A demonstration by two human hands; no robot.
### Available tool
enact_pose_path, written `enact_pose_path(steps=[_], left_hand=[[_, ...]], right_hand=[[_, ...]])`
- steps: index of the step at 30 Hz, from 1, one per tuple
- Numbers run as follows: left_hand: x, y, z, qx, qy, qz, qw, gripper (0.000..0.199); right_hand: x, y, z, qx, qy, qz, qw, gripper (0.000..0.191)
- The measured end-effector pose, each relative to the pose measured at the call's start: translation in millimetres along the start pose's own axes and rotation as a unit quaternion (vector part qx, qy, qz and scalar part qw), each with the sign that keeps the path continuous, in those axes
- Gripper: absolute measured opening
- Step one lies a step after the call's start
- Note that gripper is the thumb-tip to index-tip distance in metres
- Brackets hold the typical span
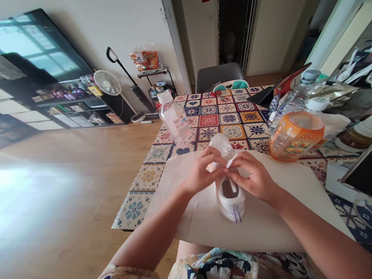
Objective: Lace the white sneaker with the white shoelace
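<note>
A white shoe [229,204] rests on a white board [270,221], its toe pointing away from me and its heel tab striped with purple. Over the shoe's opening, both hands meet at a white shoelace [231,160]. My left hand [205,167] is closed in a pinch on the lace from the left side. From the right, my right hand [250,173] pinches the same lace between thumb and fingers. A loose lace end hangs into the opening. My fingers hide most of the tongue and eyelets.
A transparent bottle [176,122] with a white cap stands beyond the board at left. To the right are an orange bottle [296,133] and a grey-capped bottle [305,87]. Red-handled scissors [216,93] lie at the far end of the patterned tablecloth [207,121], near a chair [219,73].
</note>
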State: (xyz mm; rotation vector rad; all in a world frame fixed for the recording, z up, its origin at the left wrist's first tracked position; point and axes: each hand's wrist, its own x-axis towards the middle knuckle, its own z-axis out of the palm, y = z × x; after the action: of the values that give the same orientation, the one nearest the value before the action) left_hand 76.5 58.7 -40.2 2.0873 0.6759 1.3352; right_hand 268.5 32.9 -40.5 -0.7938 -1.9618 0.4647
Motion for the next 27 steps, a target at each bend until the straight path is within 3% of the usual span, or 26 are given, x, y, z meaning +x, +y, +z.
enact_pose_path(steps=[6,8,10,12,14,16,18,22,24,27], left_hand=[[-0.9,-4.5,1.5,-0.016,0.044,-0.036,0.998,0.048],[0.4,-2.0,-1.0,0.0,0.008,-0.049,0.999,0.054],[2.3,1.6,-3.3,0.02,-0.058,-0.056,0.997,0.05],[4.0,4.7,-4.7,0.026,-0.107,-0.067,0.992,0.042],[5.1,6.5,-5.0,0.015,-0.123,-0.085,0.989,0.036],[5.4,7.4,-4.8,0.004,-0.128,-0.107,0.986,0.033],[5.4,8.1,-4.4,-0.009,-0.129,-0.126,0.984,0.031],[4.8,9.0,-3.9,-0.051,-0.139,-0.142,0.979,0.026],[4.8,8.9,-3.9,-0.053,-0.14,-0.136,0.979,0.023],[5.2,7.9,-4.7,-0.027,-0.133,-0.116,0.984,0.024]], right_hand=[[2.2,-5.3,1.0,0.075,-0.005,0.056,0.996,0.009],[1.6,-7.3,-2.0,0.132,-0.009,0.106,0.986,0.011],[0.5,-8.0,-8.4,0.234,0.011,0.151,0.96,0.012],[0.1,-6.9,-17.2,0.354,0.064,0.169,0.918,0.016],[1.1,-4.7,-25.0,0.439,0.126,0.161,0.875,0.019],[3.2,-2.7,-28.0,0.459,0.14,0.154,0.864,0.019],[5.1,-1.6,-25.1,0.417,0.108,0.16,0.888,0.019],[5.6,-2.6,-13.1,0.197,-0.015,0.138,0.971,0.012],[4.8,-3.9,-11.1,0.118,-0.069,0.109,0.985,0.01],[4.2,-4.8,-13.6,0.085,-0.103,0.085,0.987,0.012]])
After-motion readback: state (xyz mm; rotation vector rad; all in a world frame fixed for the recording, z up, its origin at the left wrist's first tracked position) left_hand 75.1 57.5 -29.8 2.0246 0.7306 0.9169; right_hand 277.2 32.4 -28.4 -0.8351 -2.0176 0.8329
